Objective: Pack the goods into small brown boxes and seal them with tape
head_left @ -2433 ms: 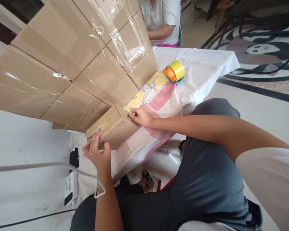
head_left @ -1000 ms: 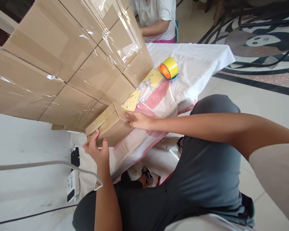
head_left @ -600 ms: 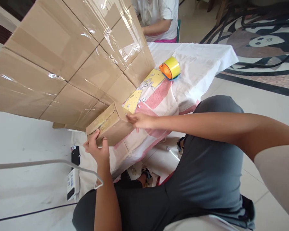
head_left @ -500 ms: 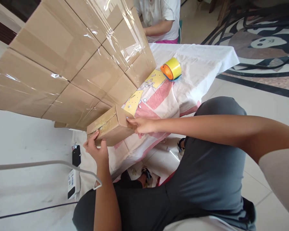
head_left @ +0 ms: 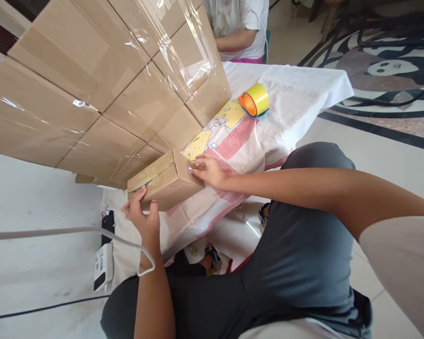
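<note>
A small cardboard box point(head_left: 164, 188) lies on the cloth-covered table, with clear tape over the seam along its top. My left hand point(head_left: 143, 210) grips its left end, fingers over the top edge and thumb against the near side. At the opposite end, my right hand point(head_left: 211, 172) has thumb and fingers drawn together close to the end face. A tiny bluish-white spot shows by those fingertips; whether it is a nail or something pinched is unclear.
Taped cardboard boxes point(head_left: 127, 94) rise in a stack behind the small box. A yellow and orange tape roll point(head_left: 258, 100) sits on the tablecloth point(head_left: 286, 87). Across the table is a person in a white top point(head_left: 238, 21). A pale cable point(head_left: 74, 230) crosses my left forearm.
My right hand has shifted up along the box's end, its fingers going from pointing against the face to drawn together. My left hand keeps its hold; the box has barely moved.
</note>
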A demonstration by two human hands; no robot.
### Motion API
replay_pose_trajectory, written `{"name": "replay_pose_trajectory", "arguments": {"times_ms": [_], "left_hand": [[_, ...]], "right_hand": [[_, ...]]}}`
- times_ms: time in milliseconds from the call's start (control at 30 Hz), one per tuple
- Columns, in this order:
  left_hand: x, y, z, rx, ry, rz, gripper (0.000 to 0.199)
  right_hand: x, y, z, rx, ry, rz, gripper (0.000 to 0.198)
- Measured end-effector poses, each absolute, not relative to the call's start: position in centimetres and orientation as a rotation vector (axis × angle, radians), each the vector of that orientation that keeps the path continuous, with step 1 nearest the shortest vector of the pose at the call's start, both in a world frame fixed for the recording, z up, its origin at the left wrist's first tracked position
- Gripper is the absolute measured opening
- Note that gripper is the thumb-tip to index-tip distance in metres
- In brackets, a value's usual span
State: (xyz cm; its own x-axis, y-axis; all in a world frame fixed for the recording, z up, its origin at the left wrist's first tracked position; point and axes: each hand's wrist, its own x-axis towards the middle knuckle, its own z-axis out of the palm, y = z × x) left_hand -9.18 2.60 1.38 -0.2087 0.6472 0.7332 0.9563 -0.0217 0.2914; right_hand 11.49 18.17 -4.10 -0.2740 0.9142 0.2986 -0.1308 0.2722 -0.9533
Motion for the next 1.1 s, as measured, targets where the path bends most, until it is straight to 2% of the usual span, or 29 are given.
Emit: {"name": "replay_pose_trajectory", "arguments": {"times_ms": [67, 167, 467, 667, 833, 1100], "left_hand": [[-9.2, 2.5, 1.4, -1.669, -1.889, -1.075, 0.037], [-9.0, 2.5, 1.4, -1.660, -1.897, -1.040, 0.037], [-8.7, 2.5, 1.4, -1.659, -1.916, -0.977, 0.040], [-8.9, 2.7, 1.3, -1.676, -1.905, -1.015, 0.038], [-8.8, 2.8, 1.5, -1.659, -1.893, -1.043, 0.038], [-8.6, 2.8, 1.4, -1.631, -1.915, -1.031, 0.038]], "right_hand": [[11.5, 18.1, -4.1, -0.794, -1.473, 1.196, 0.018], [11.4, 18.3, -4.1, -0.778, -1.493, 1.189, 0.002], [11.3, 18.8, -4.5, -0.632, -1.505, 1.317, 0.015], [11.3, 19.2, -4.6, -0.682, -1.442, 1.461, 0.002], [12.2, 19.3, -3.8, -0.710, -1.507, 1.458, 0.018], [12.3, 19.7, -3.3, -0.687, -1.549, 1.433, 0.008]]}}
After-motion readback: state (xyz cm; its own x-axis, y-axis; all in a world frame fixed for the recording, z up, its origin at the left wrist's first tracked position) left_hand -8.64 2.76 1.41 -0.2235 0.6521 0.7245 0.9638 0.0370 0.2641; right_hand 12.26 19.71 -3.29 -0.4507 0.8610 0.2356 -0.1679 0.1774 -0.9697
